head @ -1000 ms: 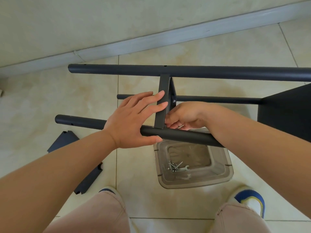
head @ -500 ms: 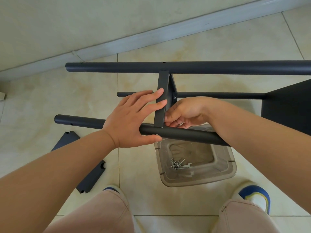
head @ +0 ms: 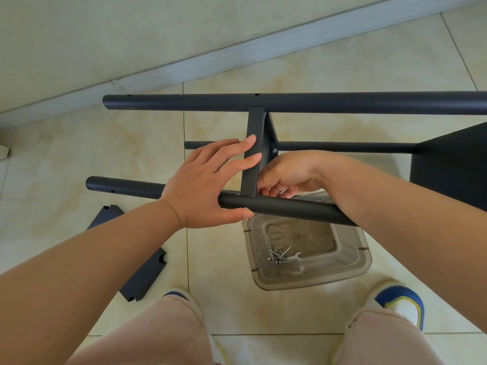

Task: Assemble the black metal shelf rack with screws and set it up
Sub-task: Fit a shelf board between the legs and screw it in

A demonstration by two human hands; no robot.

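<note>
The black rack lies on its side above the tiled floor, with a far tube (head: 316, 102), a thinner low tube (head: 342, 147) and a near tube (head: 284, 208). A shelf panel (head: 254, 156), seen edge-on, spans from the far tube to the near one. My left hand (head: 208, 183) presses straight fingers against that panel's edge, with the thumb under the near tube. My right hand (head: 287, 175) sits behind the panel where it meets the near tube. Its fingertips are curled and pinched on something small, apparently a screw, mostly hidden. A fitted screw (head: 274, 150) shows on the panel's flange.
A clear plastic tub (head: 366, 259) stands on the floor under the near tube, holding several loose screws (head: 278, 255) and a small wrench (head: 295, 257). A loose black panel (head: 142, 277) lies at the left. A second shelf (head: 453, 167) is at the right. My shoes and knees are below.
Both hands stay at the same joint. Only the fingers of my right hand have shifted slightly, and the view has tilted a little.
</note>
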